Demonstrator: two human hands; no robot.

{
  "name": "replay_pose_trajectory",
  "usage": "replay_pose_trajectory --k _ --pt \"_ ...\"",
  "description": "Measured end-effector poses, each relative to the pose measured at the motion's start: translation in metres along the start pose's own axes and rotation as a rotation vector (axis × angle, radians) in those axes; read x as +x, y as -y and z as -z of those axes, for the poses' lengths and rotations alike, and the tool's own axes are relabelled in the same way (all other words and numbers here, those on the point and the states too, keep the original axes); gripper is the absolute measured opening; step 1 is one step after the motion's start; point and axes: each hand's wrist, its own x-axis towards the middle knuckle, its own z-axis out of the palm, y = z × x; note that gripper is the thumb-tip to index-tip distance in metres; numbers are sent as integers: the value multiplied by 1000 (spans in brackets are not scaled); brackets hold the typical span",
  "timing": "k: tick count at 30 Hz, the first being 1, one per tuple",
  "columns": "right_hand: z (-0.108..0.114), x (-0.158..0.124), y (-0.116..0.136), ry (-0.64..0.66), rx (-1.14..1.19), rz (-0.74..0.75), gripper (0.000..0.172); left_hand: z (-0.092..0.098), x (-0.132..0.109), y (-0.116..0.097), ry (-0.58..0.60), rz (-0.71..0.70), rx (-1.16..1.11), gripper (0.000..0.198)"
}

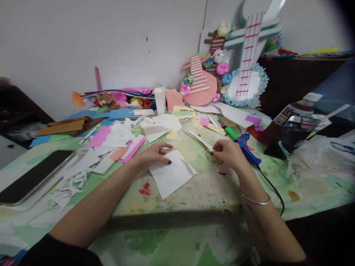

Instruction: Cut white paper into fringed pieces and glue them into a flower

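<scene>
A creased white sheet of paper (172, 175) lies near the table's front edge. My left hand (149, 154) rests at its upper left corner, fingers apart, with the thumb over the sheet. To the right, my right hand (229, 153) is closed in a pinch at the near end of a narrow white paper strip (201, 140). Right beside these fingertips are the gold handles of a pair of scissors (213, 159), lying on the table by the strip. A blue glue gun (246, 149) with a black cord lies just beyond my right wrist.
Paper scraps (72, 184) and a phone (33, 177) lie at the left. A white cup (159, 100) stands at the back near decorated paper instruments (201, 87). On the right are a brown bottle (291, 111), a dark upright phone-like slab (294, 136) and a plastic bag (324, 159).
</scene>
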Motion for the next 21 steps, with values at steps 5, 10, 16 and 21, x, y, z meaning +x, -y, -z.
replay_pose_trajectory --k 5,10,16,21 --pt "-5 -5 -16 104 -74 -11 15 -1 -1 -2 24 -229 267 73" --pt "-9 3 -10 152 -82 28 31 -22 -4 -9 -68 -737 707 41" --pt "11 -22 -7 215 5 69 45 -52 9 -6 79 -977 868 28" --pt "22 -64 -14 165 125 13 26 -59 17 -13 115 -1008 877 21"
